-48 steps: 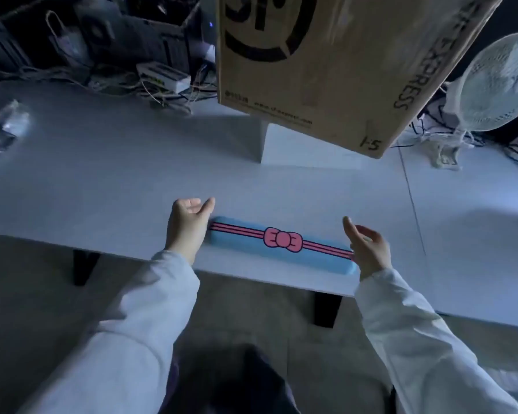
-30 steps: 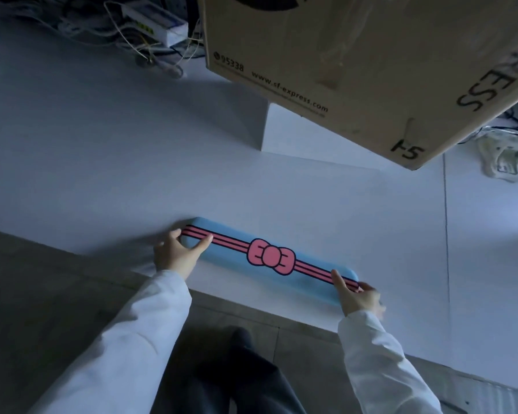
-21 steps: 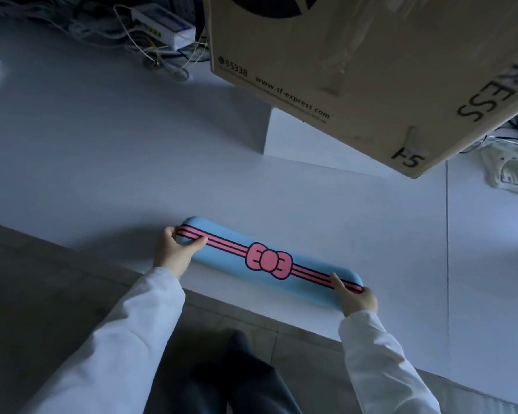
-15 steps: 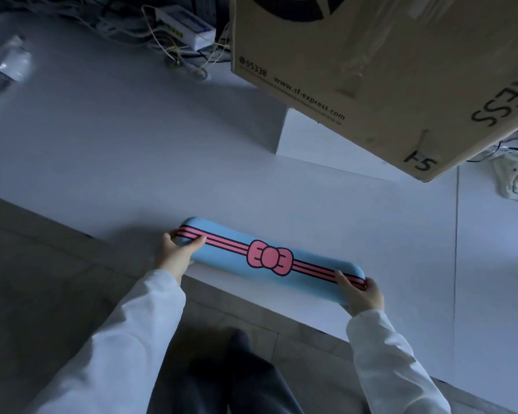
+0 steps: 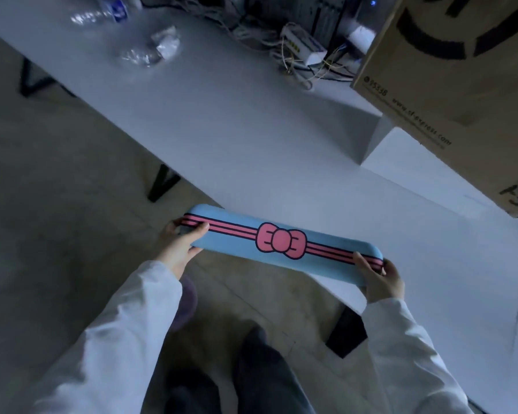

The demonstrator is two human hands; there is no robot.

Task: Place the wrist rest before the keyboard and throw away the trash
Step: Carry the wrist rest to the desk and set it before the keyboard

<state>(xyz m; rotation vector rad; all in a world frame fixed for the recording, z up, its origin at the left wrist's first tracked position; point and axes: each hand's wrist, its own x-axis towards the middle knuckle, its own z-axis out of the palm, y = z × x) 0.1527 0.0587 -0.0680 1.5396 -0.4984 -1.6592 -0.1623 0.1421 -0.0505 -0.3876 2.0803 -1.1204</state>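
A long blue wrist rest (image 5: 240, 243) with pink stripes and a pink bow is held by both ends over the near edge of the white table (image 5: 251, 135). My left hand (image 5: 178, 245) grips its left end, thumb on top. My right hand (image 5: 382, 279) grips its right end. The rest is lifted off the table and hangs partly over the floor. Crumpled clear plastic trash (image 5: 150, 50) lies at the far left of the table. No keyboard is in view.
A large cardboard box (image 5: 455, 85) looms at the upper right, above a white block (image 5: 407, 162). A white router with tangled cables (image 5: 304, 50) sits at the back. A crushed plastic bottle (image 5: 102, 13) lies at the far left. Black table legs (image 5: 162, 183) stand below.
Both hands closed on the ends of the wrist rest and lifted it off the table toward me. The view swung left, bringing the plastic trash and bottle into sight.
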